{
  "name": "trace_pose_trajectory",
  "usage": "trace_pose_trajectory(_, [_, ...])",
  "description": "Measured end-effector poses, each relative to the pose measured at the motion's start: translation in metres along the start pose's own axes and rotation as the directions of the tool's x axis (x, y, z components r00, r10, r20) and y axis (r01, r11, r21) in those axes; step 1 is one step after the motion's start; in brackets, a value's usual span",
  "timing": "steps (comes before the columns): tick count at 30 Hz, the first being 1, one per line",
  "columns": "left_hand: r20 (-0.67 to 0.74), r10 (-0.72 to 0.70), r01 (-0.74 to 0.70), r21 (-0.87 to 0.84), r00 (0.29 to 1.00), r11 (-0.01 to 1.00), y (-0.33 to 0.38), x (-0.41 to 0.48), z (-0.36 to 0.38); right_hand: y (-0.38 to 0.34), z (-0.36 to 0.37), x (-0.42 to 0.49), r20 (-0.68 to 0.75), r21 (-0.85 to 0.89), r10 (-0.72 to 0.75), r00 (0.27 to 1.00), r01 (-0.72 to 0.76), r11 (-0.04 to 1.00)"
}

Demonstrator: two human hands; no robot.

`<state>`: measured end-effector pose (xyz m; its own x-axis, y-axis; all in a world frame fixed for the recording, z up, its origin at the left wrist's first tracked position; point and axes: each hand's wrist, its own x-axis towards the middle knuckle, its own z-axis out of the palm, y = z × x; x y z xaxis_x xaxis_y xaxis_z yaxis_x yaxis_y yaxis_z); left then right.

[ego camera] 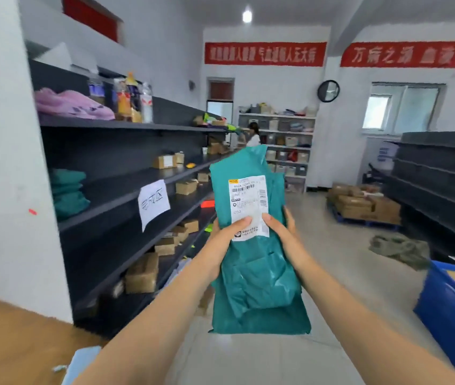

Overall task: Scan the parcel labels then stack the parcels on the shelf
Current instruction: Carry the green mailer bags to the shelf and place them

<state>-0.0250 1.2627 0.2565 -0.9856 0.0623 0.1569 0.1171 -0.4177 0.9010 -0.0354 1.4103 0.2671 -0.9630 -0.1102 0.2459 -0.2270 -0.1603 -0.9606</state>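
Note:
A green plastic mailer parcel is held upright in front of me at chest height. Its white shipping label with barcodes faces me. My left hand grips the parcel's left edge with the thumb pressed on the label's lower part. My right hand grips the right edge, thumb also on the label. The dark shelf unit runs along the left wall, with several cardboard boxes and a stack of green parcels on its boards. No scanner is visible.
A blue crate with cardboard inside stands at the right. A second dark shelf lines the right side, with boxes on a pallet beyond. A crumpled olive bag lies on the floor. A person stands far back.

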Motion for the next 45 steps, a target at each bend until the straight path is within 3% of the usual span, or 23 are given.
trace_pose_trajectory(5, [-0.218, 0.032, -0.012, 0.093, 0.976, 0.996, 0.019, 0.058, -0.075, 0.05, 0.057, 0.118, 0.272, 0.018, 0.101, 0.957, -0.11, 0.994])
trace_pose_trajectory(9, [-0.394, 0.08, -0.02, 0.156, 0.916, 0.988, 0.032, 0.11, -0.145, 0.095, 0.116, 0.207, 0.423, 0.088, 0.145, 0.894, -0.2, 0.976])
trace_pose_trajectory(20, [-0.555, 0.132, 0.02, 0.259, 0.821, 0.966, 0.11, 0.273, -0.307, 0.131, 0.268, 0.425, 0.745, 0.114, 0.182, 0.642, -0.392, 0.913])
trace_pose_trajectory(26, [-0.763, 0.233, 0.03, 0.314, 0.603, 0.949, 0.162, 0.332, -0.393, 0.157, 0.38, 0.518, 0.85, 0.103, 0.146, 0.506, -0.432, 0.896])
trace_pose_trajectory(36, [-0.938, 0.281, 0.165, 0.315, 0.202, 0.935, 0.231, 0.37, -0.496, 0.174, 0.544, 0.597, 0.983, -0.058, 0.143, 0.112, -0.553, 0.831])
trace_pose_trajectory(38, [-0.948, 0.283, 0.195, 0.308, 0.146, 0.931, 0.235, 0.37, -0.507, 0.18, 0.564, 0.598, 0.988, -0.093, 0.144, 0.047, -0.565, 0.82])
trace_pose_trajectory(41, [-0.952, 0.286, 0.226, 0.304, 0.11, 0.925, 0.231, 0.359, -0.515, 0.199, 0.588, 0.59, 0.986, -0.133, 0.169, 0.011, -0.57, 0.811])
trace_pose_trajectory(45, [-0.96, 0.275, 0.305, 0.28, 0.059, 0.91, 0.213, 0.333, -0.533, 0.229, 0.598, 0.563, 0.965, -0.24, 0.264, -0.012, -0.456, 0.857])
